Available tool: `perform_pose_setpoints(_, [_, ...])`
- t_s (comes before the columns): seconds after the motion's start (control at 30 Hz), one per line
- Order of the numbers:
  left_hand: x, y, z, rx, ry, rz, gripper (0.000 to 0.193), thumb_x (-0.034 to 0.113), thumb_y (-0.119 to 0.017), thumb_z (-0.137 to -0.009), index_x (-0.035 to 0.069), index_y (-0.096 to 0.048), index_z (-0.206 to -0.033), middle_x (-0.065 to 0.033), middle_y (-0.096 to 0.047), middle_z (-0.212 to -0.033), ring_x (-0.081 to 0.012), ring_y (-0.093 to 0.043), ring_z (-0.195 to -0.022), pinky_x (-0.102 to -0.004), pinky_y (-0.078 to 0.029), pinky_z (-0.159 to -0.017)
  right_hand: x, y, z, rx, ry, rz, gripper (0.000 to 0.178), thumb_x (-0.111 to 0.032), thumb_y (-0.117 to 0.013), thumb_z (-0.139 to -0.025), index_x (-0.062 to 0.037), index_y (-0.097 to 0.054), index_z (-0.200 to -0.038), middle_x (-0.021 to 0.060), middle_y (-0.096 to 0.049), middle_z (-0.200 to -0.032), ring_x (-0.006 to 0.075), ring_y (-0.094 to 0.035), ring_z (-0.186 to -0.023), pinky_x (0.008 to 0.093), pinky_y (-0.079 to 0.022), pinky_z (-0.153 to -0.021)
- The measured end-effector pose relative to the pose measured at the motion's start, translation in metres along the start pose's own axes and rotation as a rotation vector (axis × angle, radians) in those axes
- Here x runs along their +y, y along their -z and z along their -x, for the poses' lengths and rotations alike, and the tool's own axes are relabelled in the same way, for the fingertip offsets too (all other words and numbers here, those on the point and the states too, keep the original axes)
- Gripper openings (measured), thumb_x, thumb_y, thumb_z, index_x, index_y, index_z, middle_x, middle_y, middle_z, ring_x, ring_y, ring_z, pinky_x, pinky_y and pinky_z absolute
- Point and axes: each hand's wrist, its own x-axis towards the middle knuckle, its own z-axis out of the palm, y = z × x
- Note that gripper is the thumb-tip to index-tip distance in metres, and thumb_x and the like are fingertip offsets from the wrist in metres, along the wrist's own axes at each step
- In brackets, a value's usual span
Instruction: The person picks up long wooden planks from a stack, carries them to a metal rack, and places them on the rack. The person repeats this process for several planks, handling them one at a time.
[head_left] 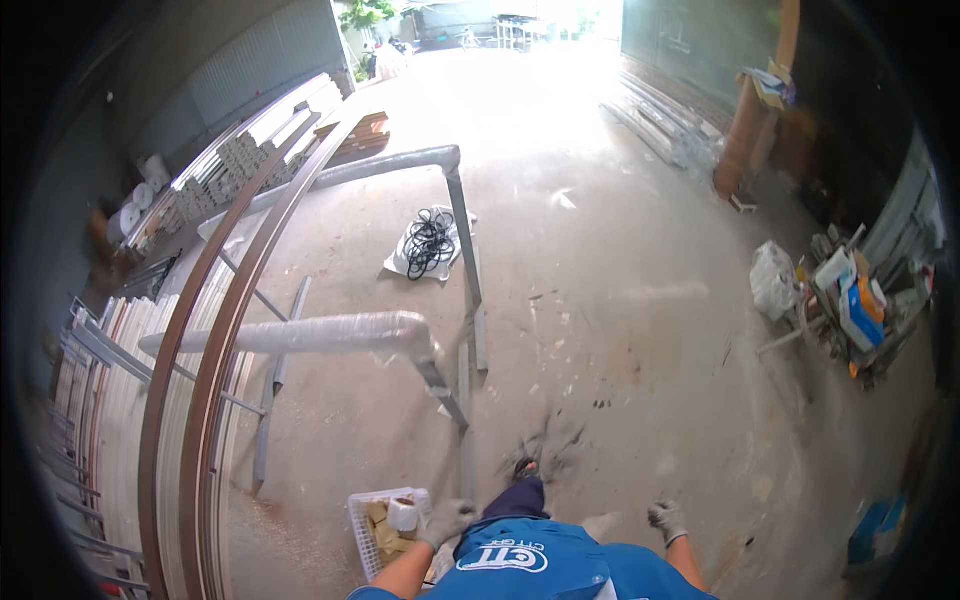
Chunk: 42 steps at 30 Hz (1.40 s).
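My left hand (449, 522), in a pale grey work glove, hangs beside a white plastic basket (356, 508). Its fingers are smeared, and I cannot tell whether they hold anything. The forearm crosses over part of the basket. Inside the basket are a white roll of tape or film (402, 515) and several brown-yellow pieces (380, 530). My right hand (667, 519), gloved too, is out at my right side above the concrete floor, its fingers curled in, with nothing visible in them. One foot (525, 467) is stretched forward below me.
Long brown profiles (228, 320) lie across a metal rack whose arms (330, 335) are wrapped in clear film. Black cable (430, 244) lies coiled on a white sack. Right are a cluttered pile (855, 310), a white plastic bag (774, 280) and a brown carton (748, 140).
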Motion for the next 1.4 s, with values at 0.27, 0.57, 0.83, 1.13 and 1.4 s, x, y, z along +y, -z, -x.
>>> perform_pose_setpoints(0.27, [0.282,0.134,-0.176,-0.766,-0.322,0.241,0.028,0.021,-0.071,-0.091,-0.001,-0.072,-0.109,-0.0106,-0.072,-0.105,-0.0179,-0.066,-0.097,-0.0319,-0.051,-0.088,-0.104,-0.016,-0.114,0.003,-0.127,-0.078,0.022,-0.020,-0.072,-0.086,-0.0011,-0.069,-0.097,0.0065,-0.068,-0.081,0.0171,-0.065,-0.066,0.0337,-0.054,-0.059])
perform_pose_setpoints(0.57, [0.376,0.209,-0.431,-0.568,-0.571,-0.213,0.024,0.021,-0.067,-0.086,0.009,-0.073,-0.106,-0.0138,-0.073,-0.103,-0.0319,-0.070,-0.097,-0.0387,-0.054,-0.084,-0.145,0.030,-0.362,-0.330,-0.010,0.426,0.023,-0.020,-0.067,-0.082,-0.0011,-0.070,-0.094,0.0164,-0.070,-0.081,0.0278,-0.069,-0.067,0.0408,-0.056,-0.062])
perform_pose_setpoints(0.83, [0.424,0.267,-0.622,-0.169,-0.849,-0.479,0.015,0.031,-0.063,-0.085,0.017,-0.068,-0.089,-0.0068,-0.069,-0.082,-0.0259,-0.071,-0.077,-0.0415,-0.055,-0.063,-0.541,0.038,-0.600,0.083,0.377,0.564,0.038,-0.039,-0.060,-0.086,-0.0043,-0.073,-0.090,0.0222,-0.071,-0.087,0.0389,-0.068,-0.082,0.0475,-0.052,-0.078])
perform_pose_setpoints(1.13, [0.484,0.473,-0.881,-0.732,-0.363,0.036,0.033,0.026,-0.079,-0.085,0.002,-0.073,-0.106,-0.0108,-0.074,-0.092,-0.0187,-0.070,-0.083,-0.0303,-0.054,-0.079,-0.792,-0.074,-0.811,0.061,0.337,0.403,0.039,-0.039,-0.065,-0.087,-0.0075,-0.071,-0.109,0.0178,-0.072,-0.107,0.0335,-0.068,-0.100,0.0435,-0.052,-0.086])
perform_pose_setpoints(1.4, [0.510,0.637,-1.042,-0.413,-0.249,0.031,0.040,0.030,-0.078,-0.088,-0.001,-0.071,-0.112,-0.0150,-0.074,-0.104,-0.0207,-0.071,-0.100,-0.0311,-0.055,-0.087,-0.751,-0.138,-0.849,-0.181,-0.148,0.444,0.029,-0.034,-0.061,-0.087,-0.0090,-0.073,-0.080,0.0118,-0.071,-0.075,0.0288,-0.069,-0.076,0.0425,-0.054,-0.073])
